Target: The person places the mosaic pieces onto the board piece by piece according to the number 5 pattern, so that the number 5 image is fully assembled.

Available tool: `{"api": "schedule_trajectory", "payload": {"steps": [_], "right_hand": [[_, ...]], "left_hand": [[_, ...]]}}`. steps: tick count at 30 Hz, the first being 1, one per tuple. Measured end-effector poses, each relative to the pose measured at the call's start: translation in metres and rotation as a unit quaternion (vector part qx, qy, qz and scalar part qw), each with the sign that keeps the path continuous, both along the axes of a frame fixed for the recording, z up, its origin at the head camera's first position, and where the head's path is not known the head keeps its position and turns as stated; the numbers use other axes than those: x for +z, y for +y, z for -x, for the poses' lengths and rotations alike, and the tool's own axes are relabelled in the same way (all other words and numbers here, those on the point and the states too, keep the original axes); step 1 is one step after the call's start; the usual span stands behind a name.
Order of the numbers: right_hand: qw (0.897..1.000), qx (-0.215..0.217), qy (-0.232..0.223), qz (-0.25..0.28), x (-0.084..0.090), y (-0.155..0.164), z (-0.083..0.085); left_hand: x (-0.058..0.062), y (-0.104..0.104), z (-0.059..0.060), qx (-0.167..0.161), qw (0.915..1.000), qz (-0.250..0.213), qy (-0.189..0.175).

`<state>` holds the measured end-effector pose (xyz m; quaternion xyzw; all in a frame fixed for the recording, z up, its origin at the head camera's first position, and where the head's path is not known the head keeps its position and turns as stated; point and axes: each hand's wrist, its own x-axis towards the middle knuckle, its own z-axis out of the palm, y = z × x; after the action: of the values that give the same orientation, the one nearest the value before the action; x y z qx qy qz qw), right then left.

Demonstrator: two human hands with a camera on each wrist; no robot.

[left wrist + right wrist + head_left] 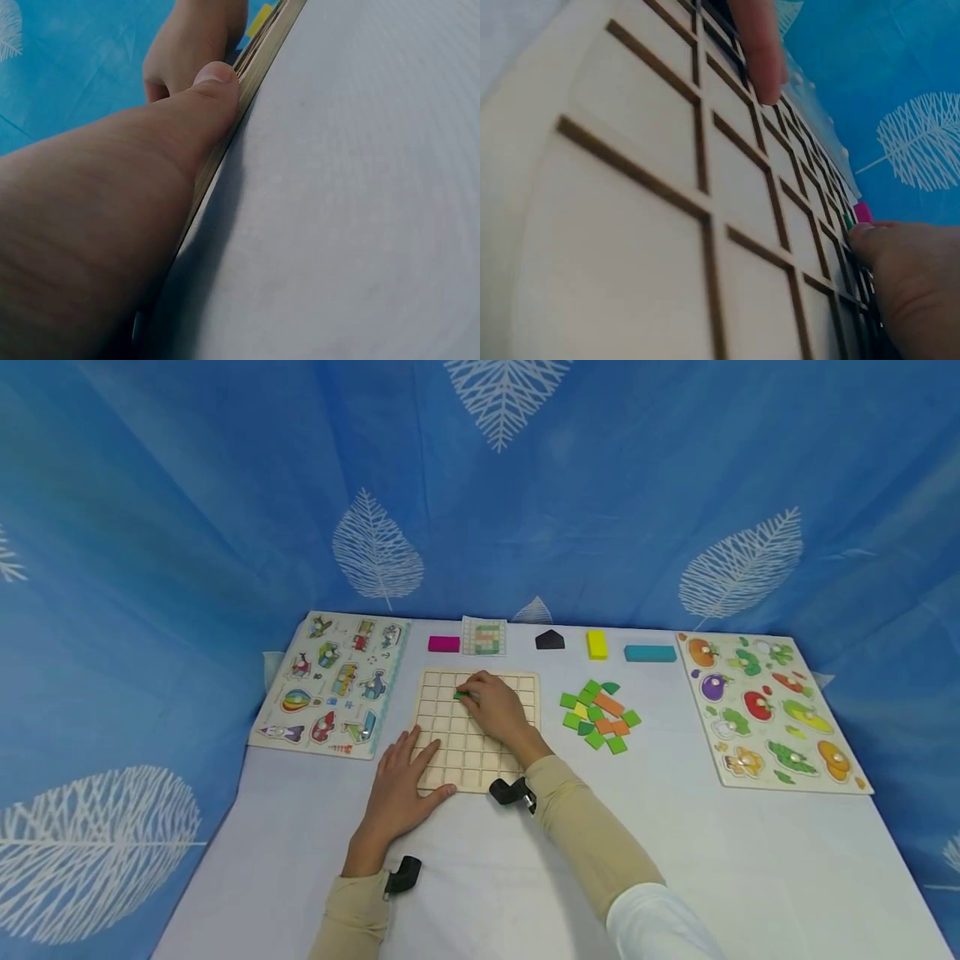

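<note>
**Green tile at the wooden grid**

A small green tile (462,695) sits at the upper middle of the pale wooden grid board (450,752), pinched under the curled fingertips of my right hand (497,706); that grip is clamped on the tile, pressing it down toward one of the square cells. From my right wrist the board shows as smooth, light plywood with raised darker ribs dividing it into shallow squares, and only a sliver of green peeks out beside my fingertips (870,236).

My left hand (397,785) lies flat on the board's near left corner, fingers straight and spread, holding nothing; its thumb (214,90) presses along the board's thin layered edge.

The board rests mid-surface on a white cloth (675,860). Just to its right lies a loose heap of flat pieces (598,717): green squares, orange bars, a yellow bit, one rounded teal shape. Beyond the board, in a row, stand a magenta block (443,643), a small pattern card (484,637), a dark house-shaped block (550,640), a yellow block (597,644) and a long teal block (649,652). A vehicle peg puzzle (330,685) lies far left, a vegetable peg puzzle (768,710) far right. Blue fabric with white leaf prints (375,552) hangs behind.
</note>
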<state>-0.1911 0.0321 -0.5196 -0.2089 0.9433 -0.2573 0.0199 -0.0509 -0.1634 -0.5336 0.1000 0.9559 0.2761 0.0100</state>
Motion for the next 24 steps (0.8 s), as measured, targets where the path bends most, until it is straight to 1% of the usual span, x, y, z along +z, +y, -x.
{"api": "schedule_trajectory", "payload": {"steps": [8, 13, 15, 18, 21, 24], "right_hand": [[1.000, -0.004, 0.016, 0.001, 0.003, 0.000, 0.000], [0.999, 0.002, 0.025, -0.045, 0.002, 0.001, -0.001], [0.997, 0.004, 0.032, -0.065, 0.002, 0.002, -0.003], [0.996, 0.009, 0.040, -0.073, 0.003, 0.004, -0.006], [0.997, 0.018, 0.039, -0.065, 0.005, 0.011, -0.012], [0.999, 0.009, 0.021, -0.025, 0.006, 0.028, -0.021]], "left_hand": [[0.002, -0.001, 0.002, 0.001, 0.9997, 0.007, -0.022], [0.001, -0.002, 0.002, -0.002, 0.9995, 0.006, -0.032], [0.001, -0.002, 0.002, -0.002, 0.9995, 0.004, -0.031], [0.001, -0.002, 0.002, 0.000, 0.9997, 0.005, -0.025], [0.001, -0.001, 0.001, 0.003, 0.9998, 0.001, -0.019], [0.000, 0.001, 0.000, 0.004, 0.9999, -0.003, -0.014]]}}
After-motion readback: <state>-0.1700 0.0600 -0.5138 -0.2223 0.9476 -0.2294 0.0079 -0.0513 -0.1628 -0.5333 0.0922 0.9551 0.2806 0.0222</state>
